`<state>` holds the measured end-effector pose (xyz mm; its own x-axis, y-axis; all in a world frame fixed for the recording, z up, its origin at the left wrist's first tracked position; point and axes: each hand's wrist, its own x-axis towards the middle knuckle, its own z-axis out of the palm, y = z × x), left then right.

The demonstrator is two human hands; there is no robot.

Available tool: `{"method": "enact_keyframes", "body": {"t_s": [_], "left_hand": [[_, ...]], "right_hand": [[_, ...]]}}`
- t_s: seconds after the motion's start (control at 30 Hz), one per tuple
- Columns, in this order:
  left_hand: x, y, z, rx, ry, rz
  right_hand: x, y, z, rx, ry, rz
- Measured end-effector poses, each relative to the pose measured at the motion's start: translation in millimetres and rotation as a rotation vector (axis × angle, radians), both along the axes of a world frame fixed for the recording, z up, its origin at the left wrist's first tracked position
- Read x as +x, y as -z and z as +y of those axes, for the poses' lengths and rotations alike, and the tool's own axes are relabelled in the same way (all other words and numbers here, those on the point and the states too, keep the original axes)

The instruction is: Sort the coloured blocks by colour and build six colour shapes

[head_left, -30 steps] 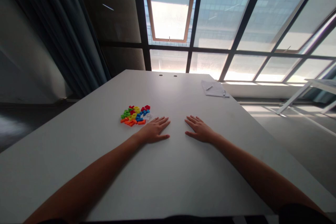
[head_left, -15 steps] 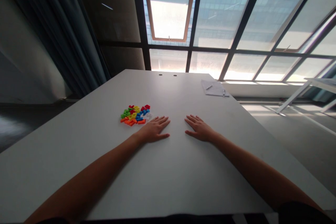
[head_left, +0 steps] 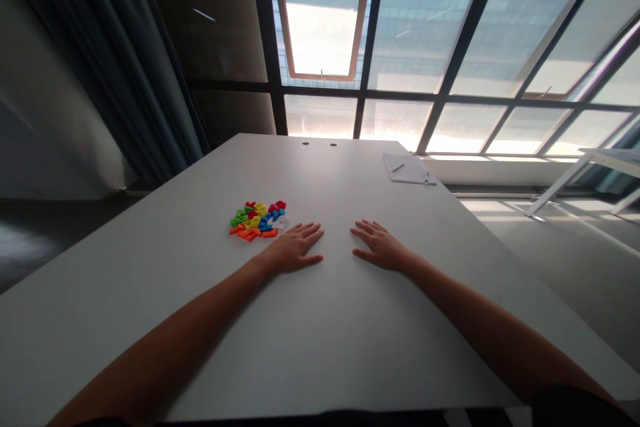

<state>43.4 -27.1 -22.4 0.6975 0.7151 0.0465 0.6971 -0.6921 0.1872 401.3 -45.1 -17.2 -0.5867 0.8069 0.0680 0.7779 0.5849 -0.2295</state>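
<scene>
While the left hand (head_left: 293, 248) and right hand (head_left: 380, 247) lay palm-down on the pale grey tabletop (head_left: 320, 333), each grip spread and holding nothing, a loose heap of small red, yellow, green, blue and orange plastic pieces (head_left: 257, 220) sat just beside the left hand.

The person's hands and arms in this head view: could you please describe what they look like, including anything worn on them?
The left hand and right hand are bare, with no gloves, rings or bands visible. The forearms are bare too. A dark sleeve shows at the bottom edge of the view on the right arm.
</scene>
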Motion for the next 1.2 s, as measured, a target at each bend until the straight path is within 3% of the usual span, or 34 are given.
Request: {"method": "enact_keyframes", "body": {"t_s": [0.3, 1.2], "left_hand": [[0.8, 1.6, 0.4, 0.011, -0.006, 0.003], [-1.4, 7.7, 2.9, 0.043, 0.005, -0.042]], "right_hand": [[0.6, 2.8, 0.2, 0.100, -0.023, 0.100], [2.5, 4.3, 0.8, 0.111, -0.031, 0.103]]}}
